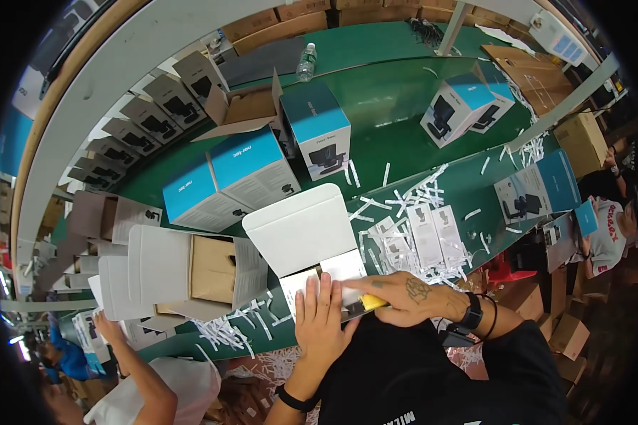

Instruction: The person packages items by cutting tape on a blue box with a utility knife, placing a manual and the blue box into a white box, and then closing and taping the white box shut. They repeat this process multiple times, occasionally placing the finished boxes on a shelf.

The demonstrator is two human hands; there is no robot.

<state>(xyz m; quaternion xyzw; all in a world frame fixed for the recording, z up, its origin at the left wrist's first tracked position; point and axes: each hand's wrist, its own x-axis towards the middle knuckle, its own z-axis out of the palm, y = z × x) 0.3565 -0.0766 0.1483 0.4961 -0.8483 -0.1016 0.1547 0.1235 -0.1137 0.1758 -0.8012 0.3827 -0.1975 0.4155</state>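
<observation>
In front of me stands a white carton (pixel 305 234) with its lid raised away from me. My left hand (pixel 320 322) lies across its near part, fingers stretched out and pressed on a white panel. Beside it, my right hand (pixel 402 297) is closed around a small yellow object (pixel 373 302), whose kind I cannot make out. The right index finger points left along the panel, close to the left fingertips. Both hands cover most of what is inside; a dark part shows near the yellow object.
Blue-topped boxes (pixel 254 161) stand beyond the carton on the green table (pixel 376 99). Paper strips (pixel 422 191) lie around slim white boxes (pixel 427 234). Another opened carton (pixel 159 262) is at left, near a co-worker's hand (pixel 110 329). A bottle (pixel 307 62) stands at the back.
</observation>
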